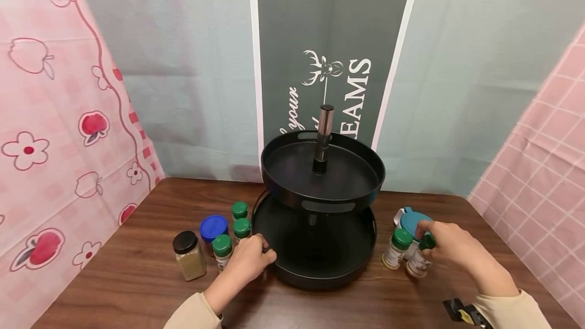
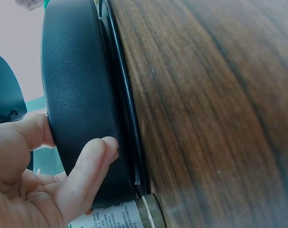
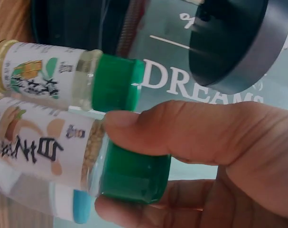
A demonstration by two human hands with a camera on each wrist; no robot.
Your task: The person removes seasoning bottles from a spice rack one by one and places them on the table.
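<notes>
A black two-tier round tray (image 1: 315, 268) stands on the table with a post through its middle. My left hand (image 1: 247, 258) grips the left front rim of its lower tier; in the left wrist view a finger hooks over the edge and other digits lie along the outer wall (image 2: 77, 71). On the right, my right hand (image 1: 454, 245) holds a spice jar (image 3: 44, 142) of pale seeds by its green cap (image 3: 134, 171), between thumb and fingers. A second green-capped jar (image 1: 394, 253) stands beside it. Behind them is a teal-lidded container (image 1: 413, 220), partly hidden.
Left of the tray stand several green-capped jars (image 1: 222, 245), a blue-lidded container (image 1: 213, 228) and a black-lidded jar (image 1: 189, 257) of tan powder. The wooden table (image 1: 137, 268) is bordered by a grey-green cloth (image 1: 196, 90) behind and pink cloths at both sides.
</notes>
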